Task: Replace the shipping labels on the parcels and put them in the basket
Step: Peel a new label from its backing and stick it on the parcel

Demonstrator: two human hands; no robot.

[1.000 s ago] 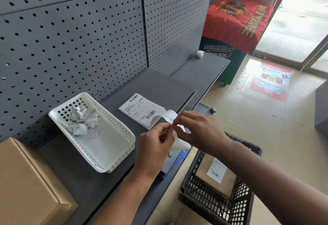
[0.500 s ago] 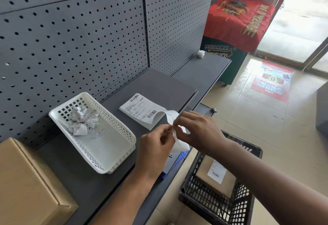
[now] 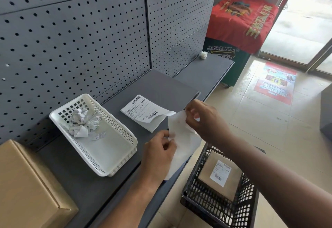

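Head view: pinching a white sheet (image 3: pixel 186 147) between both hands over the front edge of the shelf (image 3: pixel 161 87), gripping its lower left edge with the curled fingers and thumb of the left hand (image 3: pixel 159 154) and nipping its upper corner with the fingertips of the right hand (image 3: pixel 203 120). Showing only the sheet's blank side to the camera, and seemingly leaving it joined at the top to the printed label (image 3: pixel 142 111) lying flat on the shelf just behind.

Judging by that, working on the step of freeing a fresh label, either tearing it off the strip or peeling it from its backing; not possible to tell which.

Leaving the task partly done: one parcel (image 3: pixel 206 172) already lying in the black basket (image 3: pixel 190 188) on the floor to the right of the shelf, wearing a label on top; a plain cardboard box (image 3: pixel 27 182) waiting at the near left end of the shelf, with no label on the faces shown. Seeing crumpled scraps (image 3: pixel 79 121) heaped at the far end of the white tray (image 3: pixel 122 166), between box and hands.

Calling next for a clean separation without creasing the label or letting its sticky face fold onto itself. Then carrying it left to the box, pressing it down flat, and lowering the box into the basket.
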